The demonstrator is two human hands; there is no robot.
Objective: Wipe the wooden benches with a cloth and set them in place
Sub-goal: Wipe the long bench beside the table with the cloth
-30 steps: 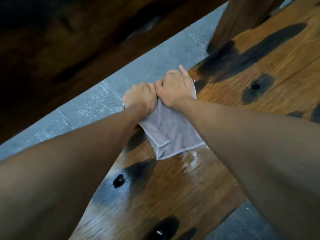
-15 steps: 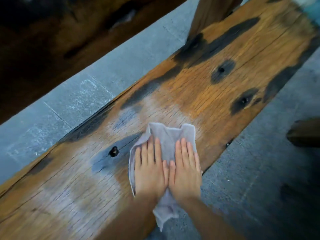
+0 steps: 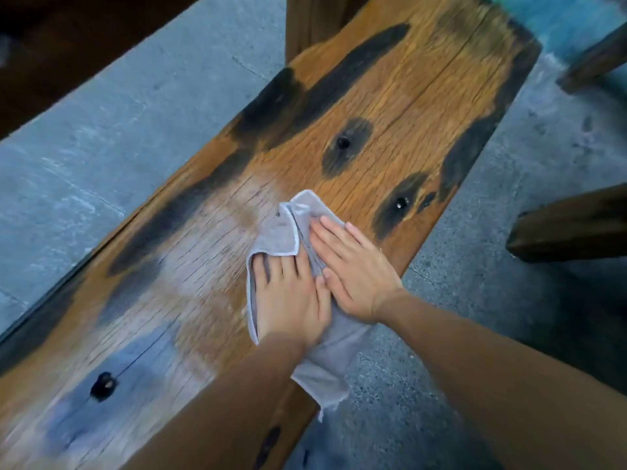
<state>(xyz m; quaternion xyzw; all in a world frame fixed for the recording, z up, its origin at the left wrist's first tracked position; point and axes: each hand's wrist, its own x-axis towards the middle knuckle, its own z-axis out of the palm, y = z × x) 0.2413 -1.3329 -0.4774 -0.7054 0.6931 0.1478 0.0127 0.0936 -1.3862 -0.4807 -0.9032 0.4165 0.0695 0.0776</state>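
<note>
My left hand [image 3: 291, 300] and right hand [image 3: 353, 273] lie flat, fingers extended, side by side and touching, pressing the grey cloth [image 3: 281, 232] onto the wooden bench [image 3: 390, 106]; neither hand closes around it. The cloth's far edge is folded toward twelve o'clock, and its tail hangs off the bench's near edge at six o'clock. Half a second ago both hands pressed nearer the bench's near edge; one second ago they gripped the cloth bunched at the far edge. In my judgement, wiping strokes continue; placement is pending. Grey floor [image 3: 135, 106] surrounds the bench. No writing or labels are visible.
</note>
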